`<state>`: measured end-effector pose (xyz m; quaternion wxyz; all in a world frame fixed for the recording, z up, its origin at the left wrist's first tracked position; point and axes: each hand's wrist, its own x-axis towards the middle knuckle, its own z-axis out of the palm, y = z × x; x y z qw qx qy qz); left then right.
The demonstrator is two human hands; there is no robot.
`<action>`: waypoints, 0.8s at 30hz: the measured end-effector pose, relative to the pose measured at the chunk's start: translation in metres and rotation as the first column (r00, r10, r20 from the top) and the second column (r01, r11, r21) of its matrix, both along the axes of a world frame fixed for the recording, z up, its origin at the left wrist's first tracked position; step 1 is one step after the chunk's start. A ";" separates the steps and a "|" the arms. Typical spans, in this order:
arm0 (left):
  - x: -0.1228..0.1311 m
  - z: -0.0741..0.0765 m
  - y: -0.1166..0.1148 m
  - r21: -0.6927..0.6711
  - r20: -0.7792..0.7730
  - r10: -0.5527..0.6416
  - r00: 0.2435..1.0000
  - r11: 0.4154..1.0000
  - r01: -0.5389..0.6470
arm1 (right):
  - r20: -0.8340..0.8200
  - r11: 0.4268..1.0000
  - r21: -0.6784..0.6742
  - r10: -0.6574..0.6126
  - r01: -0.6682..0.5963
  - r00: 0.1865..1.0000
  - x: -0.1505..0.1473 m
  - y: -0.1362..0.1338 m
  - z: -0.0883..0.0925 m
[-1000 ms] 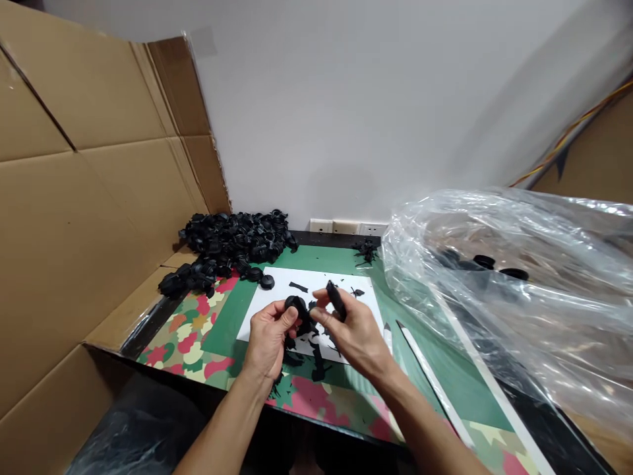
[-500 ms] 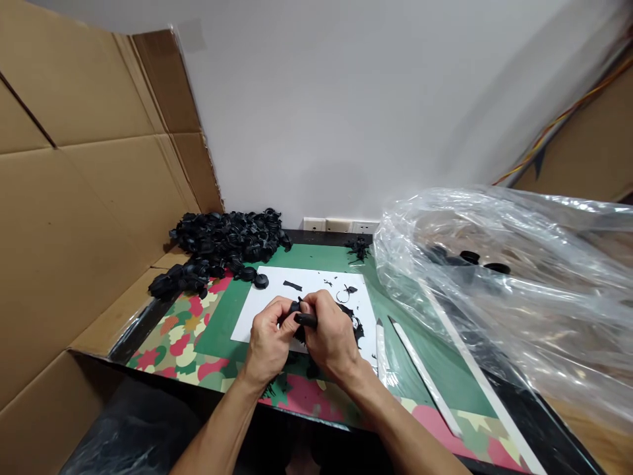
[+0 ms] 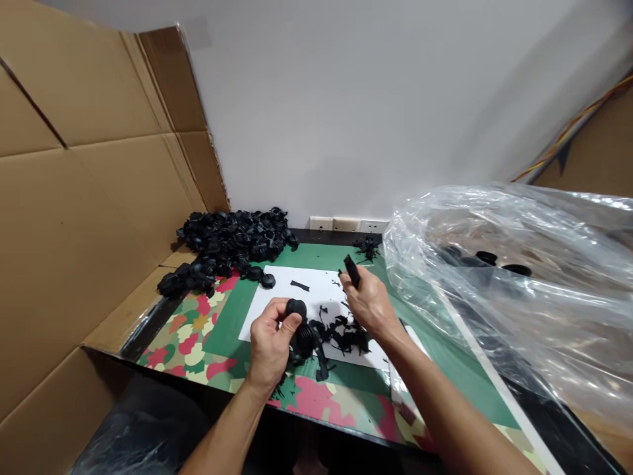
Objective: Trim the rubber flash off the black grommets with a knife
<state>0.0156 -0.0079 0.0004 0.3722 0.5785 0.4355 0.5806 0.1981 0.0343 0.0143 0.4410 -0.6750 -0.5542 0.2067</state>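
My left hand [image 3: 270, 340] is closed round a round black ribbed rubber-looking part [image 3: 295, 308], thumb pressed on its side. Just beyond that thumb, more black ribbed pieces [image 3: 305, 340] lie near the front edge of a white paper sheet [image 3: 277, 280]. Apart from it, over the right part of the sheet, my right hand [image 3: 370, 300] grips a short black stick-like tool [image 3: 352, 270]; its kind is not clear. A small dark tip shows beside the fingers. Thin black scraps [image 3: 349, 333] are scattered on the paper below my right hand.
A large heap of black ribbed parts [image 3: 237, 234] lies at the back left, by a cardboard wall [image 3: 123, 198]. Clear plastic bagging [image 3: 494, 316] covers the right side. A small scrap pile [image 3: 366, 247] sits near the wall sockets [image 3: 346, 225].
My hands have parted. My right hand has moved away to the right and forward with the black tool, while my left hand keeps the black part. The scraps below are now uncovered.
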 end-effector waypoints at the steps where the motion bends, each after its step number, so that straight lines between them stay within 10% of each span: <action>1: -0.001 -0.001 0.003 -0.027 0.015 -0.001 1.000 1.000 0.001 | -0.006 0.999 0.002 0.032 -0.032 0.999 0.002 -0.002 -0.001; 18: 0.004 0.011 0.000 -0.029 -0.121 -0.026 0.992 0.999 0.023 | -0.252 0.983 0.096 0.174 -0.154 0.952 -0.011 -0.043 -0.006; 24: 0.006 0.009 0.006 -0.333 0.374 -0.009 0.927 0.932 0.144 | -0.377 0.974 0.076 0.225 -0.212 0.898 -0.024 -0.052 -0.007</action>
